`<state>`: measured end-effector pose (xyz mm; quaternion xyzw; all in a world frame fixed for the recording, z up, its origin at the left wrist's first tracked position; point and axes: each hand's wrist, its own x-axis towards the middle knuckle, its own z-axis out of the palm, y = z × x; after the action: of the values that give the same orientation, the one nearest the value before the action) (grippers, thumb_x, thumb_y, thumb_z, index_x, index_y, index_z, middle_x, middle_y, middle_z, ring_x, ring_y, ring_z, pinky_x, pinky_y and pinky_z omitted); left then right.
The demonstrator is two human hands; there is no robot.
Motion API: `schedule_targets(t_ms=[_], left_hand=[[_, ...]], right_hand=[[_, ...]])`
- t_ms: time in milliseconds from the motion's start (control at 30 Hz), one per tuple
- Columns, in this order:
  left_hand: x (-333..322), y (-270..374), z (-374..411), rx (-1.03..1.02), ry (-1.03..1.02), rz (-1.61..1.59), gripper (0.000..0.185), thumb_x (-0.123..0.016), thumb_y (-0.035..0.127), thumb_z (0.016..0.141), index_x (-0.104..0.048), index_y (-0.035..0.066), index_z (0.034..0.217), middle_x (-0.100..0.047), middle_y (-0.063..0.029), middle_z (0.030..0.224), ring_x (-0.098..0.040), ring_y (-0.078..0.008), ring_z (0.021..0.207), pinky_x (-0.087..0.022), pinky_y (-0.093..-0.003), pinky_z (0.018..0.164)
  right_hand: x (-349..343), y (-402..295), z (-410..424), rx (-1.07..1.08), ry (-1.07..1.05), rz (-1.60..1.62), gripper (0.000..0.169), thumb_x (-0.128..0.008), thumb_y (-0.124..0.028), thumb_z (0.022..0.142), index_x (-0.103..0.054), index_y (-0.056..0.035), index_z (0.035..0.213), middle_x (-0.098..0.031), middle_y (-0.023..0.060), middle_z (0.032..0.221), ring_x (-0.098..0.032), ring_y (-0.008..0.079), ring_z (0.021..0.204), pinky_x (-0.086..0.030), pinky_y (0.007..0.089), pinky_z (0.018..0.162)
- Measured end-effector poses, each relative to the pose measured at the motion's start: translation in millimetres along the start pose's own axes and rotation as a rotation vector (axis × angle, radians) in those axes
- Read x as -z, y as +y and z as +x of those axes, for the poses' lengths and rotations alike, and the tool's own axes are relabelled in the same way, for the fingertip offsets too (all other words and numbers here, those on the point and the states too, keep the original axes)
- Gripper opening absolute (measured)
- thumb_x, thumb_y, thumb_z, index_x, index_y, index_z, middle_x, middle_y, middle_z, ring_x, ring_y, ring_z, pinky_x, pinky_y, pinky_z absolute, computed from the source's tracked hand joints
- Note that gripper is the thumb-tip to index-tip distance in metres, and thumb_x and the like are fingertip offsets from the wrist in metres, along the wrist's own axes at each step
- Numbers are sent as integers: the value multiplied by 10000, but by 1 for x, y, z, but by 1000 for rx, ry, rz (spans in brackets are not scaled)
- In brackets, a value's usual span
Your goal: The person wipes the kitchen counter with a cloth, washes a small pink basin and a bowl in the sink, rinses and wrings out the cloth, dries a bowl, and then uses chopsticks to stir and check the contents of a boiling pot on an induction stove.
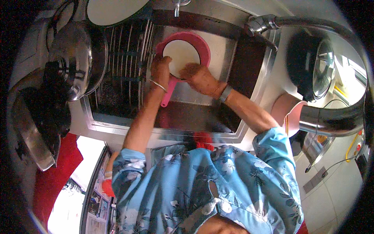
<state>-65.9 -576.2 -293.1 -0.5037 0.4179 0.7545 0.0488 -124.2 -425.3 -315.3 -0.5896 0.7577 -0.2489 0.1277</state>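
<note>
A round white dish (182, 51) with a thin dark rim is tilted over a pink handled plastic vessel (205, 48) inside the steel sink (255, 102). My left hand (160, 68) grips the dish's left edge, thumb on its face. Over the dish's lower right edge lies my right hand (201, 78), its fingers curled and blurred; whether they hold anything cannot be made out. The pink handle (169, 93) points toward me between my forearms. The vessel's inside is mostly hidden behind the dish.
A wire rack (128, 52) occupies the sink's left side. A steel faucet (263, 25) reaches in from the upper right. Steel cookware (79, 61) stands at left, with a pale round board or plate (115, 10) above it. At right are a lidded pot (323, 68) and a thick metal pipe (330, 120).
</note>
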Motion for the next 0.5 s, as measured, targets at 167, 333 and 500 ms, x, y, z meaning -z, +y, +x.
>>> schedule_targets(t_ms=[167,333,500], left_hand=[[-15,-30,-14,-481,188,281,406,-481,129,739,-473,-32,1112,-541,-166,1056,-515,-278,940,-404,-364,838],[9,-19,11,-194,130,396,439,-500,180,737,-475,-24,1125,-546,-167,1041,-545,-297,892,-447,-378,777],[-3,19,-2,106,-21,169,544,-507,447,778,-494,12,1104,-548,-171,1040,-564,-286,879,-495,-372,647]], right_hand=[[18,-41,24,-423,-91,381,198,-536,-118,716,-589,-12,875,-602,170,891,-583,311,891,-441,432,847],[-2,2,1,59,161,121,199,-627,-179,728,-583,-28,849,-581,149,788,-562,329,770,-458,410,695],[17,-9,-1,-139,-99,160,222,-641,-217,744,-590,-30,852,-595,140,782,-578,306,754,-462,395,665]])
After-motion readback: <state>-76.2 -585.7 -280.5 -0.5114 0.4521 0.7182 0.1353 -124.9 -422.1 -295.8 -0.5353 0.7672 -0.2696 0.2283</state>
